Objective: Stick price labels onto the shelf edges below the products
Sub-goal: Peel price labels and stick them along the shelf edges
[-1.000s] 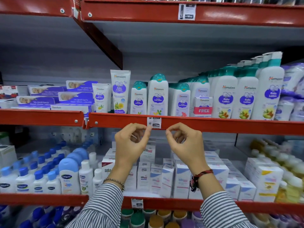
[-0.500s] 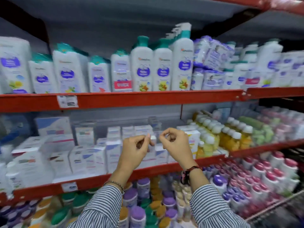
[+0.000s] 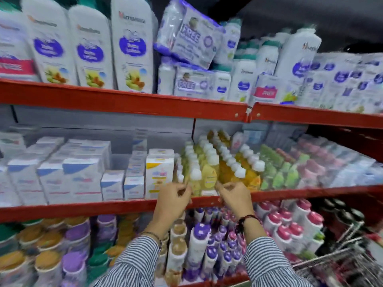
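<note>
Left hand: the left hand (image 3: 173, 200) is seen at lower centre of the frame, raised in front of the middle shelf edge (image 3: 103, 208), fingers curled with thumb and forefinger pinched together; whether anything is held cannot be told through the blur.
Right hand: the right hand (image 3: 235, 198) is seen just to the right of it, well apart from touching, pinched in the same way; a dark thread bracelet (image 3: 245, 219) is worn at the wrist.
Price label: no label can be made out between the fingertips; its place cannot be told.
Sleeves: striped sleeves (image 3: 267, 264) are seen at the bottom of the frame.
Behind the hands: yellow bottles (image 3: 207, 172) with white caps are stood on the middle shelf.
Upper shelf: white lotion bottles (image 3: 132, 44) are lined up at upper left above the upper shelf edge (image 3: 124, 101).
</note>
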A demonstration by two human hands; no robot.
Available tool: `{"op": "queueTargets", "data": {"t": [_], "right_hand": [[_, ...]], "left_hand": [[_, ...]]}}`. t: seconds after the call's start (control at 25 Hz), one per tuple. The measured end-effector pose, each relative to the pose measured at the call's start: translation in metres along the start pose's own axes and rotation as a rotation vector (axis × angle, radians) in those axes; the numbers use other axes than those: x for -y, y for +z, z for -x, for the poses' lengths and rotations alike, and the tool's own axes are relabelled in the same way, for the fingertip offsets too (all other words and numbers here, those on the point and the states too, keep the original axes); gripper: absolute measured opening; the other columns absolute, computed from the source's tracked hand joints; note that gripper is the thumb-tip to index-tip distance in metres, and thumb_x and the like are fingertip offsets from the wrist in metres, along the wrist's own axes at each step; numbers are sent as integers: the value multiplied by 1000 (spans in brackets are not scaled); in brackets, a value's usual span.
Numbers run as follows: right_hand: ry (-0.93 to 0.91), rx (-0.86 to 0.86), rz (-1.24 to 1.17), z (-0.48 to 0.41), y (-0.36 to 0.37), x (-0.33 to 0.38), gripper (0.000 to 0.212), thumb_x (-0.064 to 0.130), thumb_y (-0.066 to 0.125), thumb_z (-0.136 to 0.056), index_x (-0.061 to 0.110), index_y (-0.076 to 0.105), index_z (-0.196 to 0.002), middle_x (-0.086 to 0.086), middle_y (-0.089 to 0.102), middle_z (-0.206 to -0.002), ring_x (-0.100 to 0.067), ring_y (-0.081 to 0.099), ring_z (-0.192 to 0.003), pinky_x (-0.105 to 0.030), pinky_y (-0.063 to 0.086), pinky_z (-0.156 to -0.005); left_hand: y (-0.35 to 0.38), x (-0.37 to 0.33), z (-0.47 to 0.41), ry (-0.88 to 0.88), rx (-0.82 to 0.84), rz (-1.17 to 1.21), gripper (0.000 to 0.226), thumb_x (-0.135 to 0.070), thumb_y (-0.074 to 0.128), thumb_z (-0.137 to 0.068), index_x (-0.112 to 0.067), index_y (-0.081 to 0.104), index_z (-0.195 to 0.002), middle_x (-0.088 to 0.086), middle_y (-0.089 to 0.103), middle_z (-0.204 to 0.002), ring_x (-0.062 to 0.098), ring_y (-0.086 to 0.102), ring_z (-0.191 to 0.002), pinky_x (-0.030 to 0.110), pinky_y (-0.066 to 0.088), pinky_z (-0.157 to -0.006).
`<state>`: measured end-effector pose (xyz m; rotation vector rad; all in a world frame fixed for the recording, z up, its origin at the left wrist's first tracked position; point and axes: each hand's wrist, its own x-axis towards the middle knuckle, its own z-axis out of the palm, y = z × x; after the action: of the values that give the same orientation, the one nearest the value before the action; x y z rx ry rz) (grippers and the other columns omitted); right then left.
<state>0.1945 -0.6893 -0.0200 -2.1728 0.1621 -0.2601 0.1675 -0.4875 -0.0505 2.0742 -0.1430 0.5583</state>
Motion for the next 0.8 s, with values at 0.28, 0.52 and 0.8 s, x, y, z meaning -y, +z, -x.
{"op": "queueTargets", "data": {"t": [0.28,0.52,0.8], "right_hand": [[98,175,67,-47,18,-17,52,46,77,-84,-6,79,-94,-23,81,-95,-40,75,-93,-46,59,-84],[180,190,23,-50,19,-30,31,18,79,-85,-2,76,-62,-2,62,-46,-11,55,-41,-27,43,-52],[142,240,-452,-16,-20,-19,9,10,70,-99,6,77,-96,0,59,-49,-2,34,-25,-13,25,-30]], "left_hand": [[45,1,-9,-341,24,158,31,-28,70,-98,-11,82,-75,-1,75,-56,2,52,-32,15,40,-38],[53,0,-9,-397,29,149,26,-28,74,-96,-14,82,-75,-5,73,-54,-2,51,-31,12,39,-37],[52,-22,-6,-432,52,347,18,-28,79,-91,-12,84,-87,4,80,-68,8,62,-38,18,45,-36]]}}
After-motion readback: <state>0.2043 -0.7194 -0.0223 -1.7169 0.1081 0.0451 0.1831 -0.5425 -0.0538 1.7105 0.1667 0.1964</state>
